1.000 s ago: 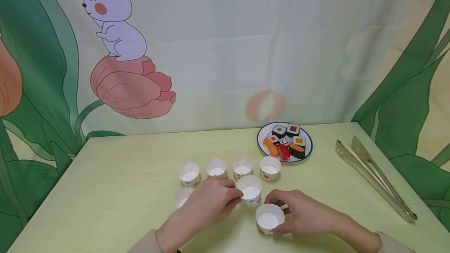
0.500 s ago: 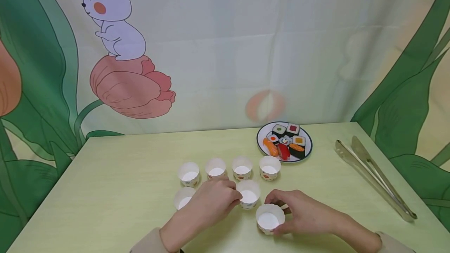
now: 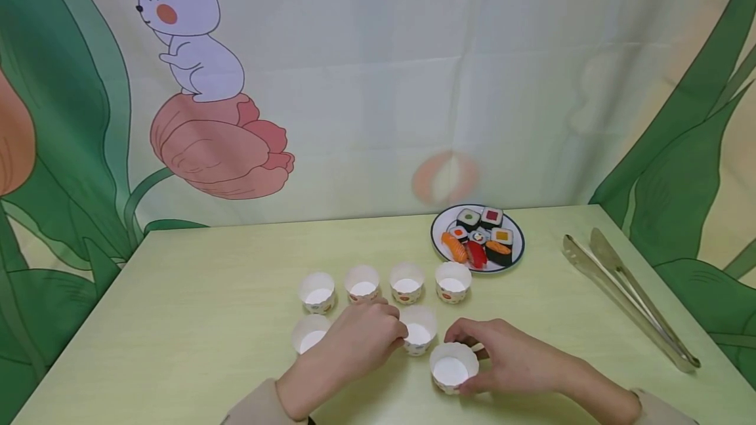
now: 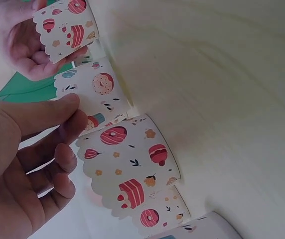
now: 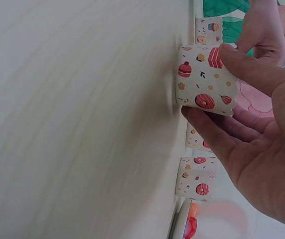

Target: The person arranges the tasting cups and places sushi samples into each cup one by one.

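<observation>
In the head view my left hand [image 3: 369, 336] pinches the rim of a white paper baking cup [image 3: 419, 333] between thumb and finger. Cakes and doughnuts are printed on that cup [image 4: 100, 87], as the left wrist view shows. My right hand [image 3: 508, 356] grips a second baking cup [image 3: 453, 368] nearer the front, thumb on one side and fingers on the other. That cup [image 5: 207, 79] stands upright on the table. Another baking cup [image 3: 308, 332] is partly covered by my left hand and wrist.
Behind the hands runs a row of several baking cups, from the leftmost cup [image 3: 317, 294] to the rightmost cup [image 3: 453, 283]. A blue-rimmed plate [image 3: 438, 244] of sushi pieces sits at the back. Metal tongs [image 3: 634, 303] lie along the right of the table [image 3: 177, 320].
The cup in my left hand has come slightly toward the front and lower, close beside the right hand's cup. The right hand and its cup stay in place.
</observation>
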The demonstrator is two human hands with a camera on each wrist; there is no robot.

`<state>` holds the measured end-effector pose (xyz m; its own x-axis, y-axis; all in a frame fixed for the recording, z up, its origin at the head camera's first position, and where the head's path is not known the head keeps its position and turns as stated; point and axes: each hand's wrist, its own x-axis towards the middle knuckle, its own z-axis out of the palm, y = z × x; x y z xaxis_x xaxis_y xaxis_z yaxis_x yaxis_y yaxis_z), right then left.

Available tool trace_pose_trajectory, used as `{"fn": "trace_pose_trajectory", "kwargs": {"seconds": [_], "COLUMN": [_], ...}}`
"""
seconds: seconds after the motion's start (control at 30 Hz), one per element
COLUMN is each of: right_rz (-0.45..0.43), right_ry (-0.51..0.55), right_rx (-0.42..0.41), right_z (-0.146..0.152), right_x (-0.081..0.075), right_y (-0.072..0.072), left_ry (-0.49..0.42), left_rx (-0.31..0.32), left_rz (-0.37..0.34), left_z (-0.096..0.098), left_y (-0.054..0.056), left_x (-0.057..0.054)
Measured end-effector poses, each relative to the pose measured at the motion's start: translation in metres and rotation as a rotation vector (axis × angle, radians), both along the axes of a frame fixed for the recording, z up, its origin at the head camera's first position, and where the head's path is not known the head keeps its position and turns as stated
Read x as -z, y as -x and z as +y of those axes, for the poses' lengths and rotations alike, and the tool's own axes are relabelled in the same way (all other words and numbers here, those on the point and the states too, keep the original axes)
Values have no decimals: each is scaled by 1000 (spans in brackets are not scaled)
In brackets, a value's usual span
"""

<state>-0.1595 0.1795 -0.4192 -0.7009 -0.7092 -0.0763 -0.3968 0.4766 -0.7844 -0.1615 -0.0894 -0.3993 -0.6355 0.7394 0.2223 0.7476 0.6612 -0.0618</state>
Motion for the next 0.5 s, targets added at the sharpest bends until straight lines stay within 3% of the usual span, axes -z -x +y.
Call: {"fn": "trace_pose_trajectory", "kwargs": {"seconds": [0.5], "right_rz": [-7], "right_ry": [-3], "right_rx": [2], "right_z": [0], "right_x": [1], "right_y": [1], "left_ry": [15], "left_rx": [6], "left_rz": [-9], "left_z": [0], "left_y": [3], "left_x": [4]}}
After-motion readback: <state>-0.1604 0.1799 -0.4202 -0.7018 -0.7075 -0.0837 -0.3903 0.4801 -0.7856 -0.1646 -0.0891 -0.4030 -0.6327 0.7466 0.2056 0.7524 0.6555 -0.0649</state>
